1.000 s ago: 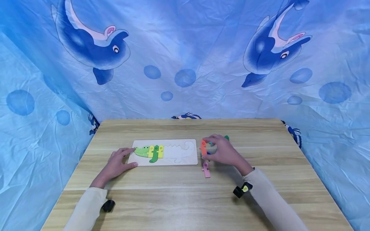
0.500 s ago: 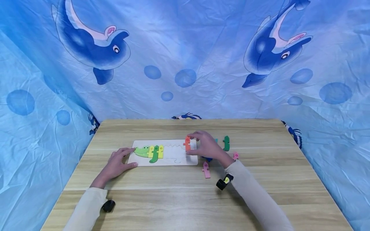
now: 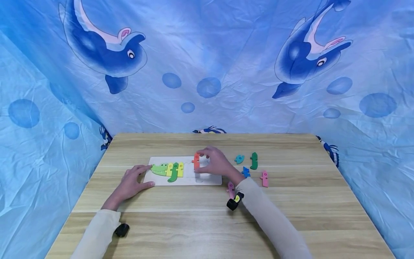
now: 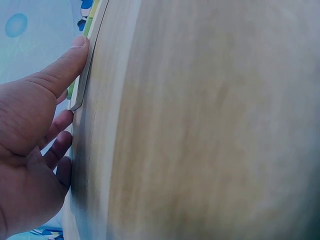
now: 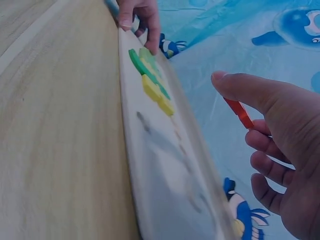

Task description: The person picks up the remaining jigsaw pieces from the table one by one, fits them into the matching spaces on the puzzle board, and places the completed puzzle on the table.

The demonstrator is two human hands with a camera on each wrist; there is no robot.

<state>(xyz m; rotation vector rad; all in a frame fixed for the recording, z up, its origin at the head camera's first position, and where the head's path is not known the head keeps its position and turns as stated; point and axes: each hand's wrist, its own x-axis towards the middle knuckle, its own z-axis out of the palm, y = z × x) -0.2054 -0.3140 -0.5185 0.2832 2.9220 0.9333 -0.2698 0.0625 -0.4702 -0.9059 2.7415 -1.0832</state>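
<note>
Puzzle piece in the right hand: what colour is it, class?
The puzzle piece is orange; it shows best in the head view.

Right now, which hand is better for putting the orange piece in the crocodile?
Probably the right hand: it pinches the orange piece above the puzzle board. The left hand touches the board's left end, holding no piece.

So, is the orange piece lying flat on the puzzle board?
No, the right wrist view shows the right hand pinching the orange piece in the air, apart from the puzzle board.
</note>
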